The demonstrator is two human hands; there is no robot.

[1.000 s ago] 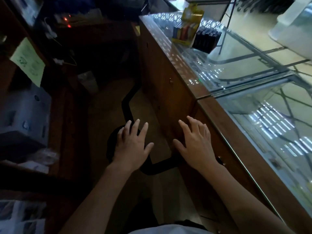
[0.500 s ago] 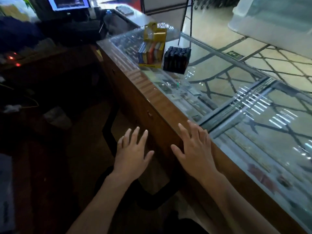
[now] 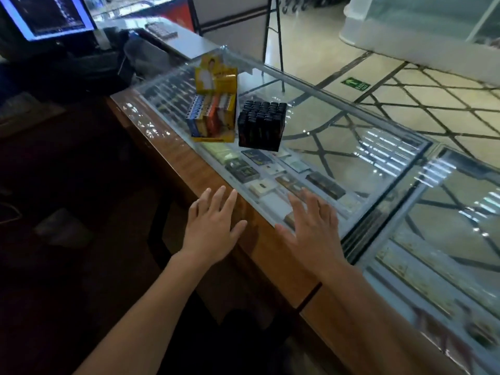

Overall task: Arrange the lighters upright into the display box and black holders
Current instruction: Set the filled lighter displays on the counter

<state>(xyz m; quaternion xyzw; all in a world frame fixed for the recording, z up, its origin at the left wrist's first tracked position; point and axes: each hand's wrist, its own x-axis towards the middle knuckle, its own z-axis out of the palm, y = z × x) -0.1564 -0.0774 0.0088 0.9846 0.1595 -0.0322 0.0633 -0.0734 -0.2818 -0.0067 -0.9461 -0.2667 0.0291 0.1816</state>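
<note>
Closer now than half a second ago, the yellow display box (image 3: pixel 213 115) and black holder (image 3: pixel 261 125) stand side by side on the glass counter (image 3: pixel 338 147). Both hands have risen over its near edge, left hand (image 3: pixel 213 226) and right hand (image 3: pixel 313 234) spread flat, fingers apart, holding nothing.

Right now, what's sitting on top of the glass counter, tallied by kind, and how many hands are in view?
Yellow display box, with coloured lighters upright inside: 1
Black holder, filled with black lighters: 1
Hands, open and empty: 2, left hand and right hand
Total: 4
</note>
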